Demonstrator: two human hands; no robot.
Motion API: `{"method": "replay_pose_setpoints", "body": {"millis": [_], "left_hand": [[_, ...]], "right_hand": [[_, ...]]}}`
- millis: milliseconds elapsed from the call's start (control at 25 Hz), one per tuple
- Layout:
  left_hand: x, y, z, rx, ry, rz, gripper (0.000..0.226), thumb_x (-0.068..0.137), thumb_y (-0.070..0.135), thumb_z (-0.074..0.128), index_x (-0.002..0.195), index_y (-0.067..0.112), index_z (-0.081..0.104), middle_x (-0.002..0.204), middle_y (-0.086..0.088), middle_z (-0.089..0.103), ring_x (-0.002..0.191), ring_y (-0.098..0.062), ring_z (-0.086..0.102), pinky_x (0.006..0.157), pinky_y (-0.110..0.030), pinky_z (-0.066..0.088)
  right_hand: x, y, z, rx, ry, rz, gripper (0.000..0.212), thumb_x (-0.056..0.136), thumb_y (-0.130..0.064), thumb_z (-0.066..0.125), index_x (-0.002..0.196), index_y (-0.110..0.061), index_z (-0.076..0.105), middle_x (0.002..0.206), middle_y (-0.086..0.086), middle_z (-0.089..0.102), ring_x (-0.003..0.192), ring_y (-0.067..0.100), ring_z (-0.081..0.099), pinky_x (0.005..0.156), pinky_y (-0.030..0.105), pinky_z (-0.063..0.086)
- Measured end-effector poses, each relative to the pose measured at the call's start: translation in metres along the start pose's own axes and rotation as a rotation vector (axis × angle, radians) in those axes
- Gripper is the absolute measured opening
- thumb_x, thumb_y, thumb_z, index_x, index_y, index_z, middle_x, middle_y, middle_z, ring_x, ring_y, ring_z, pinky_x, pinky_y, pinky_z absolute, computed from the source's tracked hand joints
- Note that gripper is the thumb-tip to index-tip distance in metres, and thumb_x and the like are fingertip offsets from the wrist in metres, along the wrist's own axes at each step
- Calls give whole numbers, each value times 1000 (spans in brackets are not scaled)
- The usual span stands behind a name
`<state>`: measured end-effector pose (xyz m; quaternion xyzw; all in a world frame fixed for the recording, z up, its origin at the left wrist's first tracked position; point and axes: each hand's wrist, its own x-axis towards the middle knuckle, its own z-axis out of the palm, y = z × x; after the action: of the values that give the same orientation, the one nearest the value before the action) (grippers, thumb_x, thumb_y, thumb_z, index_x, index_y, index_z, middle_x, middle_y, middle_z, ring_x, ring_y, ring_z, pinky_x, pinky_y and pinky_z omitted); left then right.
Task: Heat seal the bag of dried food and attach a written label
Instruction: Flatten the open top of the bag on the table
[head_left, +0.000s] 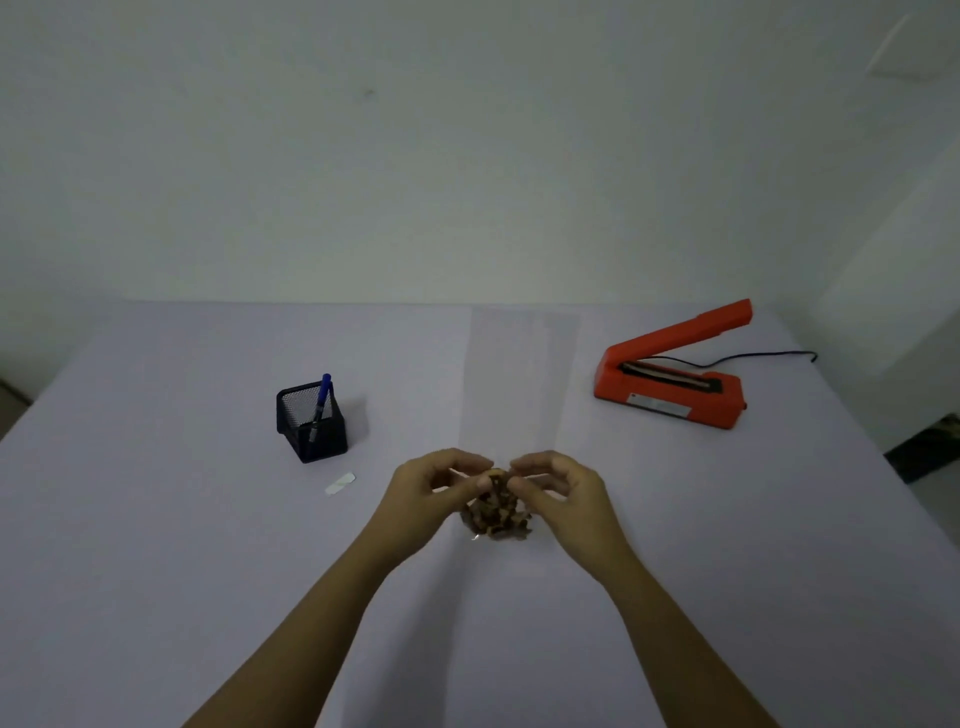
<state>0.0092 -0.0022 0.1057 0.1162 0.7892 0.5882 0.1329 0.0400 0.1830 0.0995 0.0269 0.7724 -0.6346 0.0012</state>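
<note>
A long clear plastic bag (519, 374) stands up from the table's middle, with brown dried food (498, 514) bunched at its bottom. My left hand (434, 491) and my right hand (558, 486) pinch the bag from either side just above the food. An orange heat sealer (672, 371) sits at the right with its arm raised. A small white label (340, 484) lies flat to the left of my left hand. A blue pen (321, 405) stands in a black mesh holder (310, 422) at the left.
The sealer's black cord (763, 356) trails off to the right along the table. The lilac table (156, 545) ends at a pale wall behind. A dark object (930, 447) sits beyond the table's right edge.
</note>
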Motion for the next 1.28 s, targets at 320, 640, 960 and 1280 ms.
{"method": "replay_pose_setpoints", "body": {"millis": [320, 640, 960, 1280], "left_hand": [[-4, 41, -22, -107, 42, 31, 12, 77, 17, 72, 88, 11, 76, 88, -3, 75, 87, -16, 69, 82, -32, 55], [-7, 66, -23, -74, 91, 129, 16, 78, 20, 72, 93, 23, 73, 78, -3, 72, 74, -16, 67, 64, -22, 55], [-11, 69, -23, -97, 52, 133, 22, 77, 38, 59, 78, 22, 73, 74, 6, 73, 72, -7, 68, 65, -18, 53], [-15, 69, -13, -184, 236, 145, 15, 82, 6, 66, 91, 15, 73, 76, 3, 75, 68, -12, 70, 59, -15, 53]], "right_hand": [[-2, -47, -1, 14, 30, -119, 4, 76, -8, 73, 77, -11, 71, 77, -2, 71, 76, 3, 66, 62, 12, 50], [-6, -66, -4, -10, -3, -159, 13, 78, -18, 72, 88, -26, 69, 83, -8, 72, 79, 9, 67, 73, 24, 55], [-7, -70, -3, 133, 13, -116, 11, 83, -14, 65, 88, -23, 71, 84, -1, 74, 81, 16, 70, 74, 27, 56], [-13, -74, 3, 154, 15, -90, 12, 81, -15, 67, 91, -22, 69, 82, 3, 72, 73, 17, 70, 60, 25, 56]]}}
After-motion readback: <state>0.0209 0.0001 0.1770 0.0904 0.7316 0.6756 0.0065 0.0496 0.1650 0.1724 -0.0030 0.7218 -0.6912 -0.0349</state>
